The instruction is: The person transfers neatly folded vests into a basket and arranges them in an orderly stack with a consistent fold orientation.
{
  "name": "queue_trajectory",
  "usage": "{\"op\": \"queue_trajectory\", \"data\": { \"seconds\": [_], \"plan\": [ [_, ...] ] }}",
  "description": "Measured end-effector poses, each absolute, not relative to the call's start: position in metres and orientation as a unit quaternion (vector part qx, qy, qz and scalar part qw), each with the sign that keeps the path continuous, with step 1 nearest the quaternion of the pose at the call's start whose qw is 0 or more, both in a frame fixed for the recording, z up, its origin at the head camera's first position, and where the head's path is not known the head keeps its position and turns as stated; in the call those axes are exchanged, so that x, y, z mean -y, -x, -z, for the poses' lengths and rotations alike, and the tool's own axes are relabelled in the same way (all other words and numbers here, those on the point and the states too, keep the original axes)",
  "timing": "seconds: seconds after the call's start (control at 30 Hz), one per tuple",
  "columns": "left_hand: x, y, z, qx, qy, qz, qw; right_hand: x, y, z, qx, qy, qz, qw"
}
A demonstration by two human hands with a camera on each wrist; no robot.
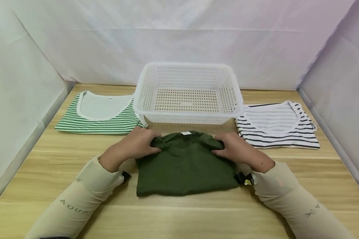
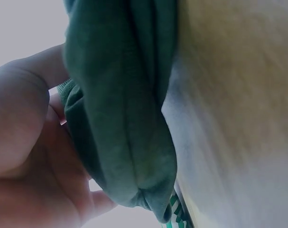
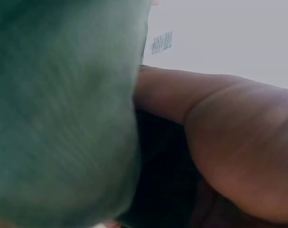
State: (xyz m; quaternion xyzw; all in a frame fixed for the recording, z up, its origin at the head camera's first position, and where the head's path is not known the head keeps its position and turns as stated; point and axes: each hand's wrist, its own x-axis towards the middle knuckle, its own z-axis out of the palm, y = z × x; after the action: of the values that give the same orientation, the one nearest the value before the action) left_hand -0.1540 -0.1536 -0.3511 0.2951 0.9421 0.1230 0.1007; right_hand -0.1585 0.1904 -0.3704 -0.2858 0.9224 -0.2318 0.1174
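A folded dark green shirt (image 1: 185, 169) is in the middle of the wooden table, its collar with a white label towards the basket. My left hand (image 1: 139, 142) grips its upper left edge, thumb on the near side. At the upper right edge, my right hand (image 1: 236, 149) pinches the cloth the same way. In the left wrist view the green cloth (image 2: 120, 104) hangs between thumb and fingers. The right wrist view shows the thumb (image 3: 172, 92) against the cloth; most of that hand's fingers are hidden.
Behind the shirt stands a white plastic basket (image 1: 188, 118) with slotted walls. To its left lies a folded green-striped top (image 1: 107, 124), to its right a folded black-striped top (image 1: 275, 137). White cloth walls (image 1: 179, 43) surround the table (image 1: 179, 219) at the back and sides.
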Motion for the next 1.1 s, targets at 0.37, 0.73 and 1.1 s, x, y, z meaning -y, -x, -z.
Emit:
{"op": "queue_trajectory", "data": {
  "seconds": [0.37,0.73,1.1],
  "plan": [
    [0.157,0.158,0.342,-0.944,-0.286,-0.125,0.108,-0.194,0.157,0.359,-0.918,0.311,0.23,0.092],
    [0.171,0.163,0.331,-0.908,-0.3,-0.235,0.176,-0.197,0.154,0.345,-0.899,0.35,0.249,0.091],
    [0.186,0.157,0.317,-0.89,-0.304,-0.308,0.145,-0.199,0.144,0.333,-0.878,0.375,0.294,0.05]
  ]
}}
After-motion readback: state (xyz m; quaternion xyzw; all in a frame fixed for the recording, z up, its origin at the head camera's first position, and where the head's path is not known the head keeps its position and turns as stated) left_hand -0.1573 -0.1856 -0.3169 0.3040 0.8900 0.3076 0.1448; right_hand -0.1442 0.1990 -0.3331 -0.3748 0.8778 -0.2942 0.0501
